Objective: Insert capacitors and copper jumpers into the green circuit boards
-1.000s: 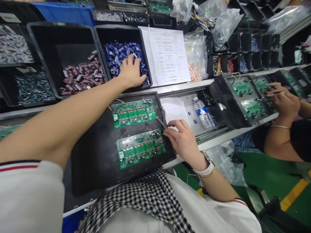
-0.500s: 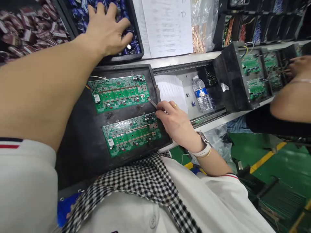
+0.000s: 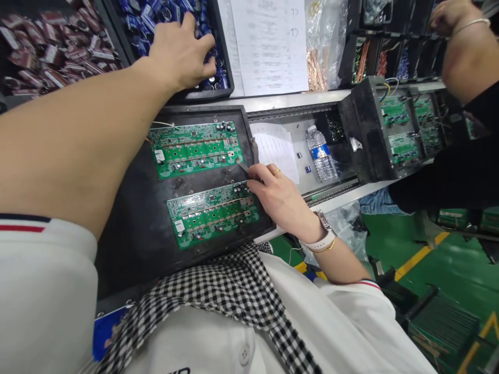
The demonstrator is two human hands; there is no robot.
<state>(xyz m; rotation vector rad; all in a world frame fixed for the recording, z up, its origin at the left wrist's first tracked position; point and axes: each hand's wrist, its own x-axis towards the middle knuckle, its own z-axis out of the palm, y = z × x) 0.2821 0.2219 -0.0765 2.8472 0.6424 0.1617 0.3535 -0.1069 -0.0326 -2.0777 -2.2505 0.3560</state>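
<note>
My left hand [image 3: 180,54] reaches into a black bin [image 3: 229,85] of blue cylindrical capacitors [image 3: 146,21]. Its visible fingers are bent and spread apart, and some fingertips are hidden among the parts. Pinched in my right hand [image 3: 275,192] is a thin grey metal strip [image 3: 242,165]. The strip's tip lies by the lower right corner of the upper green circuit board [image 3: 195,150]. A lower circuit board [image 3: 212,215] sits beside that hand in the same black tray [image 3: 132,234], its upper right corner close to my fingers.
Brown capacitors [image 3: 58,47] fill a bin at far left. Printed sheets [image 3: 273,52] lie behind the rail. To the right are a water bottle [image 3: 322,153] and a black fixture [image 3: 366,130] with more boards. A co-worker's hand [image 3: 454,15] is over the parts bins at top right.
My left hand has drawn its fingers in over the blue capacitors. My right hand keeps its hold by the board's corner. The co-worker's hand has moved from the boards up to the bins.
</note>
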